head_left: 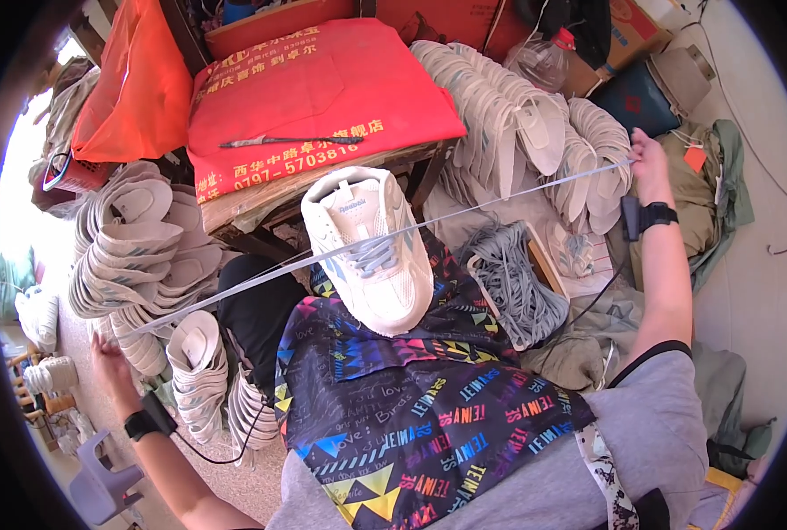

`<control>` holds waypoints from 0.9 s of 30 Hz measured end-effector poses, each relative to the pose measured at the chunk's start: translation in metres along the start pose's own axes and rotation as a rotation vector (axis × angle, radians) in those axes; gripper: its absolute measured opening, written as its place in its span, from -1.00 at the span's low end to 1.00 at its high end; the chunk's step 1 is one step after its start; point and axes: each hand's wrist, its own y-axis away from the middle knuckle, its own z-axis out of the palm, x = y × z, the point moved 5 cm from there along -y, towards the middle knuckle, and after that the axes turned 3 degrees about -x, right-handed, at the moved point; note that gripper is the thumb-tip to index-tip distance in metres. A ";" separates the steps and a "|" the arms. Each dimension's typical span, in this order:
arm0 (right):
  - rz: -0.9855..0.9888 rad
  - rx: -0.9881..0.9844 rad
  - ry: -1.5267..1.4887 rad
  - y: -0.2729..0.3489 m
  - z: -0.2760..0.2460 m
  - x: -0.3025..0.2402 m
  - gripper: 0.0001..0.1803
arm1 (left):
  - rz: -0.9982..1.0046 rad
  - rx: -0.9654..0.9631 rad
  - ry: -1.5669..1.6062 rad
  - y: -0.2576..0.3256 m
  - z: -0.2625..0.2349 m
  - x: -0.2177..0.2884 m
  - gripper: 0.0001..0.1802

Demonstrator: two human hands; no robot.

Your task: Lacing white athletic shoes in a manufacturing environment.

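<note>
A white sneaker rests toe toward me on my lap, over a dark patterned apron. A pale grey-blue shoelace runs across its front, drawn out long to both sides. At the far left, my left hand is closed around one end of it. My right hand, raised at the upper right, pinches the other end. Grey-blue lacing also lies low over the tongue. How the lace passes through the eyelets is too small to make out.
Ahead stands a bench under a red cloth, with a thin dark tool on it. Stacked white shoe uppers crowd the left; more uppers hang at the right. A box of grey-blue laces sits right of my lap. Dark cords trail from both wristbands.
</note>
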 end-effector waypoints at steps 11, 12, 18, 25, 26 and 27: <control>0.134 -1.068 0.459 0.280 0.285 0.144 -0.87 | 0.007 -0.862 -0.571 0.286 0.381 -0.122 -0.80; 0.101 -1.115 0.467 0.289 0.291 0.153 -0.88 | -0.013 -0.882 -0.569 0.290 0.384 -0.135 -0.82; -0.137 -1.170 0.697 0.312 0.299 0.161 -0.87 | -0.107 -0.931 -0.616 0.317 0.384 -0.167 -0.84; -0.428 -1.201 1.027 0.317 0.312 0.141 -0.82 | -0.131 -1.011 -0.719 0.326 0.383 -0.169 -0.81; -0.428 -1.204 1.026 0.322 0.315 0.137 -0.82 | -0.131 -1.008 -0.720 0.325 0.384 -0.169 -0.81; -0.645 -1.170 1.113 0.330 0.319 0.129 -0.84 | -0.125 -1.005 -0.756 0.325 0.385 -0.169 -0.82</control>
